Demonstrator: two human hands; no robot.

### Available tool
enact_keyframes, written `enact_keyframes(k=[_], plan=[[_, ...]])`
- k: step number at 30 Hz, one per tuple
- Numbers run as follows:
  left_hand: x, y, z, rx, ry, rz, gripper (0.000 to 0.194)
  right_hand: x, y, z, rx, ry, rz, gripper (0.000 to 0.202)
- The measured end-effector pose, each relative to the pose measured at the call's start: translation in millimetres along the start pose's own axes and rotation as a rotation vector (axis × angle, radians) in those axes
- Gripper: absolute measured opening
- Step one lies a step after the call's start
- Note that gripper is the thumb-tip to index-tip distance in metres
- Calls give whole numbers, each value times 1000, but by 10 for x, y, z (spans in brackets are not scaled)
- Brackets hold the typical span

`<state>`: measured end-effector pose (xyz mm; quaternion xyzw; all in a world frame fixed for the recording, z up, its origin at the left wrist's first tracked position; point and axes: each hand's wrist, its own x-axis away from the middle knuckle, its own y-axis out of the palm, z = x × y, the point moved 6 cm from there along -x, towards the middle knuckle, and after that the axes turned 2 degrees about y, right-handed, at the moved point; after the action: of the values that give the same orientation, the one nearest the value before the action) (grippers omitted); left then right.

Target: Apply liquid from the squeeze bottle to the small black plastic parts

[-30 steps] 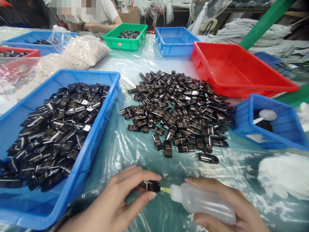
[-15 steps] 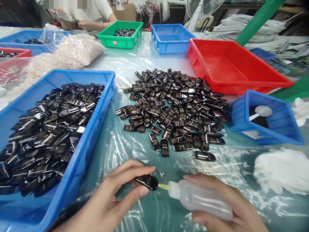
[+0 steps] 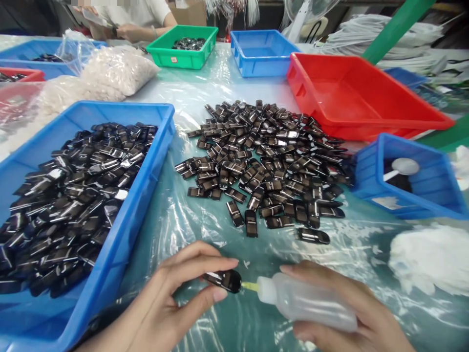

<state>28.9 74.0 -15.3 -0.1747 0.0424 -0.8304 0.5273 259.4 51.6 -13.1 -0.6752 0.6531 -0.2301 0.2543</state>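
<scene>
Between the thumb and fingers of my left hand [image 3: 183, 288] is a black glossy piece [image 3: 229, 280], its rounded end pointing right. My right hand [image 3: 351, 308] is wrapped round a translucent squeeze bottle [image 3: 311, 300] lying nearly level. The bottle's yellow-green tip [image 3: 250, 286] meets or almost meets the rounded end of the piece. Beyond my hands a large pile of similar black pieces [image 3: 256, 166] lies on the plastic-covered table [image 3: 164, 230]. More of them fill much of the blue tray [image 3: 166, 124] at the left.
A small blue bin [image 3: 421, 195] with a round-ended scoop [image 3: 405, 166] stands at the right, near white cloth [image 3: 432, 259]. Behind are a red tray [image 3: 351, 98], a blue tray [image 3: 256, 66], a green tray [image 3: 186, 58] and a filled plastic bag [image 3: 117, 73]. A person's hands [image 3: 132, 32] show at the back.
The view has shifted slightly, so the trays at the right appear further right and higher. My two hands keep the same holds, with the bottle tip still at the piece's end.
</scene>
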Motion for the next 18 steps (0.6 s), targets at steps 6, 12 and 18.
enact_keyframes(k=[6, 12, 18], plan=[[-7, -3, 30, -16, 76, 11, 28, 1, -3, -8, -1, 9, -22, 42], [9, 17, 35, -43, 125, -37, 42, -14, -1, -41, 30, -24, -13, 42], [-2, 12, 22, -55, 109, -19, 36, -8, -6, -27, 9, -13, -13, 41]])
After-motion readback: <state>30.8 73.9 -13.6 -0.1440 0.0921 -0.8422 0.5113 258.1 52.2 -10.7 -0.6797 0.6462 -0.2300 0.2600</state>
